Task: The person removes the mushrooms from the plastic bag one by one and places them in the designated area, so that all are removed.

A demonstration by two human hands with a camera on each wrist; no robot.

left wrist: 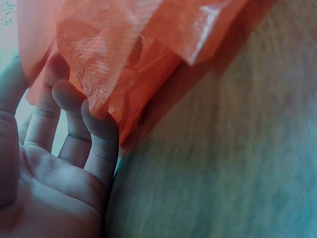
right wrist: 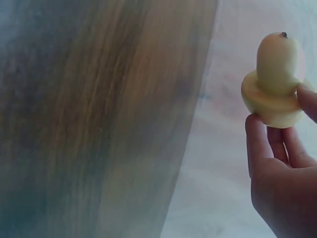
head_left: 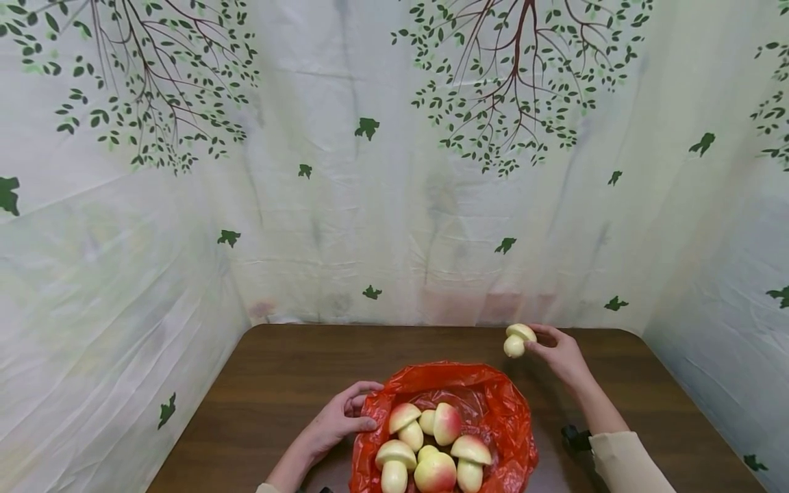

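A red plastic bag (head_left: 524, 438) stands with its mouth wide at the table's near edge, several toy mushrooms (head_left: 435, 472) with cream stems and yellow to pink caps inside. My left hand (head_left: 337, 419) grips the bag's left rim between thumb and fingers; in the left wrist view the thin plastic (left wrist: 104, 54) hangs over the curled fingertips. Beyond the bag, toward the far right of the table, my right hand (head_left: 559, 355) pinches one pale yellow toy mushroom (head_left: 518, 339) by its cap. The right wrist view shows this mushroom (right wrist: 280, 64) stem up, clear of the tabletop.
A brown wooden table (head_left: 290, 363) spans the space below me. White curtains (head_left: 394, 226) printed with branches and leaves hang behind it and at both sides. A black wrist device (head_left: 576, 439) sits by my right sleeve.
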